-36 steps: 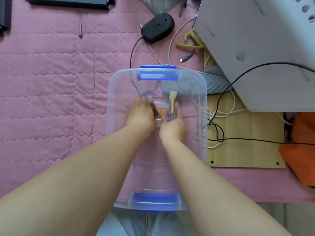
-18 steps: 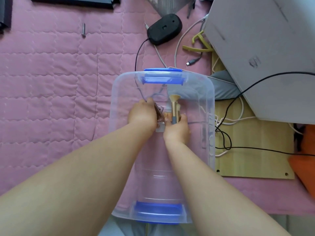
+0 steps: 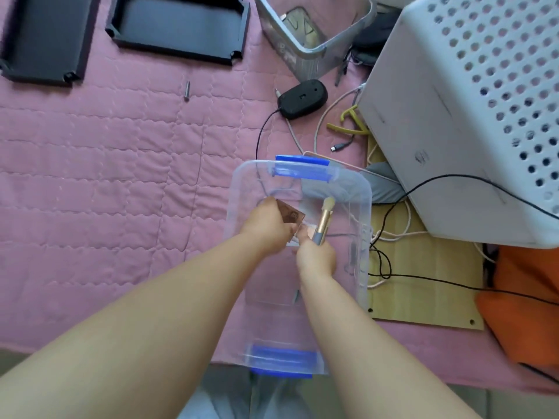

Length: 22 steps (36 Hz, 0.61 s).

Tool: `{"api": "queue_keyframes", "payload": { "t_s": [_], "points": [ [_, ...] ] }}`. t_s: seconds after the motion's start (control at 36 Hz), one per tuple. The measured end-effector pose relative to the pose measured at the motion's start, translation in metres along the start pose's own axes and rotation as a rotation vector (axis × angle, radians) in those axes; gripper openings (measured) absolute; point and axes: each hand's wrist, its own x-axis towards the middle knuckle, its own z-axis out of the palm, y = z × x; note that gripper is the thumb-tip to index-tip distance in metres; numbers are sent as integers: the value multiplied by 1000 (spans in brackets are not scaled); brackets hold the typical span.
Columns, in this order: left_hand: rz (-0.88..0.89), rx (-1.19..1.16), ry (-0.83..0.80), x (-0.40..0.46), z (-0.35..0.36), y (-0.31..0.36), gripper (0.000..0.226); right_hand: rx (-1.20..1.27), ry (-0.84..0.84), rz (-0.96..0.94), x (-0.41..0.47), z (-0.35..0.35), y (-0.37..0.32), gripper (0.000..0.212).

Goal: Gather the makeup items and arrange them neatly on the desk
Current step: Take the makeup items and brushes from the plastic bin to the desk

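A clear plastic bin (image 3: 364, 204) with blue handles sits on the pink quilted surface in front of me. Both of my hands are inside it. My left hand (image 3: 266, 225) grips a small brown flat makeup case (image 3: 292, 215). My right hand (image 3: 316, 257) holds a makeup brush (image 3: 325, 217) with a gold handle and pale bristles, bristles pointing away from me. A small pale item lies between the two hands, mostly hidden. A thin dark stick (image 3: 296, 296) lies on the bin's floor near my right forearm.
A white perforated basket (image 3: 472, 116) stands at the right over a wooden board (image 3: 423, 291) with tangled cables. A black mouse (image 3: 303, 98), a grey bin (image 3: 314, 34), two black trays (image 3: 181, 25) and a small metal pin (image 3: 187, 91) lie beyond. Orange cloth (image 3: 526, 306) sits far right.
My view has tilted up, so the trays and grey bin have come into sight. My left hand has lifted the brown case clear, and the brush now tilts to the right.
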Motion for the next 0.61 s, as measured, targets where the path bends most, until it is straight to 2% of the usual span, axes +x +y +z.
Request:
{"api": "queue_keyframes", "payload": {
  "t_s": [0.14,0.28,0.33,0.42,0.5,0.61],
  "points": [
    [14,-203,-26,-58,-32,6,15,56,-52,-51,-58,-23,-4,21],
    [10,-498,-19,-125,-70,-2,20,0,-127,-196,-129,-46,-24,27],
    [-1,-578,-7,-160,-91,-5,15,-48,-184,-259,-160,-51,-32,25],
    [4,-710,79,-214,-126,-7,8,-140,-286,-383,-207,-51,-45,19],
    [-21,-861,188,-259,-156,-26,11,-251,-387,-476,-259,-45,-59,22],
    [-28,-948,358,-322,-195,-68,17,-362,-526,-560,-330,-21,-62,24]
  ]
}}
